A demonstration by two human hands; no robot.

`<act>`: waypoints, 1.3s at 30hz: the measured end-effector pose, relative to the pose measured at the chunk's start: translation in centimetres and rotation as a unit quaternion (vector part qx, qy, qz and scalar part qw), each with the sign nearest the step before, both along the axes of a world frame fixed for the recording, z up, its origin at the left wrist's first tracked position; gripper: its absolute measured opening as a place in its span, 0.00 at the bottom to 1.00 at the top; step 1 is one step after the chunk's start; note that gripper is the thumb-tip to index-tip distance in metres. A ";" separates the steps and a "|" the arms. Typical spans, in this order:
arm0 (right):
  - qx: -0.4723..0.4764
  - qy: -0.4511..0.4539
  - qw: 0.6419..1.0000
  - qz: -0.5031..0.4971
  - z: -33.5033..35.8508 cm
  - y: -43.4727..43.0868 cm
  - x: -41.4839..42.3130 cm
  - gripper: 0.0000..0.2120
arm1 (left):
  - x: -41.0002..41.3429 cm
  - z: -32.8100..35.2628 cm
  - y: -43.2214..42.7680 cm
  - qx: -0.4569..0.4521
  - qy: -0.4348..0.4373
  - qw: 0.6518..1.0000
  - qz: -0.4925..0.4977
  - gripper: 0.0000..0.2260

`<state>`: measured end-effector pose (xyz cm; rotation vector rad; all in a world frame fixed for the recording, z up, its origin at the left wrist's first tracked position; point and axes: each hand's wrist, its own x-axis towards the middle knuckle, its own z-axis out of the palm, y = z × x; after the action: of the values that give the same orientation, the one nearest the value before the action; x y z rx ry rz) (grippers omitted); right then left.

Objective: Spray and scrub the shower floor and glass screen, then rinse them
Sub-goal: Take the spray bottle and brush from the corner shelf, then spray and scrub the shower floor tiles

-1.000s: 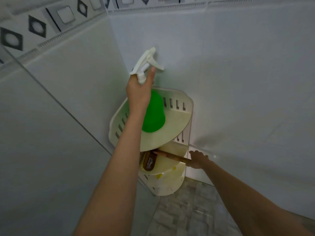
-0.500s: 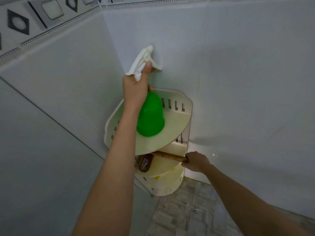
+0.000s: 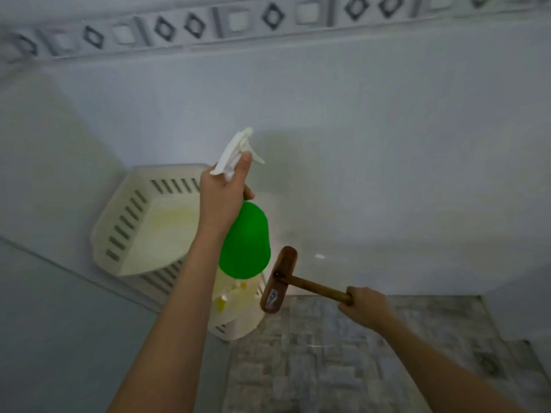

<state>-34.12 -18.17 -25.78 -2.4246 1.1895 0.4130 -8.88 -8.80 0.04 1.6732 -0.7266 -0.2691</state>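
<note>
Tiled shower floor (image 3: 328,368); cream corner shelf (image 3: 125,222) bearing yellow bits (image 3: 221,304)

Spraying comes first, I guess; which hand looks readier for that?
Left. The left hand grips the green spray bottle by its neck, right under the white trigger head. The right hand holds the wooden brush by its handle, so it likely scrubs afterwards.

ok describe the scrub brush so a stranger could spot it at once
Find the cream corner shelf unit where the white tiled walls meet. Just right of it, by the green spray bottle held in the left hand, the right hand grips a wooden scrub brush by its handle. It is the only brown thing, with a long flat head set crosswise.
</note>
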 end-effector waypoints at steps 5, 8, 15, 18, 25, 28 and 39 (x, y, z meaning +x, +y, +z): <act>0.051 0.034 0.984 -0.168 -4.3 2.1 -15.2 0.12 | -10.3 -6.8 -2.0 0.075 0.016 0.990 -0.120 0.16; 0.063 0.039 0.971 -0.229 -6.7 2.7 -20.4 0.12 | -14.0 -11.7 -2.6 0.099 0.029 0.978 -0.181 0.10; 0.091 0.065 0.906 -0.408 -20.8 3.2 -30.3 0.14 | -26.4 -33.0 -7.4 0.167 0.059 0.928 -0.328 0.06; 0.092 0.053 0.871 -0.480 -29.4 2.5 -33.0 0.14 | -30.2 -43.5 -9.2 0.207 0.039 0.903 -0.374 0.07; 0.059 0.011 0.777 -0.627 -48.5 0.1 -39.0 0.15 | -36.9 -66.7 -13.9 0.312 -0.046 0.787 -0.530 0.08; 0.044 -0.045 0.740 -0.670 -53.9 -0.9 -41.0 0.16 | -38.7 -73.2 -15.6 0.318 -0.092 0.756 -0.565 0.12; 0.003 -0.078 0.785 -0.615 -59.9 -2.2 -47.3 0.11 | -43.2 -82.5 -15.4 0.298 -0.220 0.681 -0.632 0.27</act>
<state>-81.47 -20.36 -85.73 -1.1504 2.2787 -0.2012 -52.04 -24.19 -82.51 1.5175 -2.3372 -1.2002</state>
